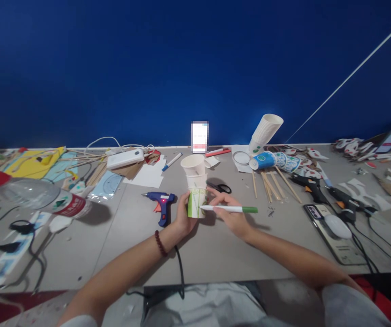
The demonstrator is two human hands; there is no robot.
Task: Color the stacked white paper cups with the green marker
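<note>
A stack of white paper cups [196, 181] stands upright at the middle of the table, its lowest cup marked with green drawing. My left hand [184, 217] is wrapped round the left side of that lowest cup. Between the fingers of my right hand [232, 214] is a white marker [229, 209] with a green end, lying nearly level, its tip at the cup's front. Left of my left hand lies a blue glue gun [162, 204]. Black scissors [223, 187] rest just behind my right hand, partly hidden.
A bottle [54, 195] with a red cap lies at the left, near a power strip [20, 252]. At the right are a tall cup stack [266, 131], a blue cup [263, 160], wooden sticks [270, 186], more glue guns [311, 187] and a phone [345, 250].
</note>
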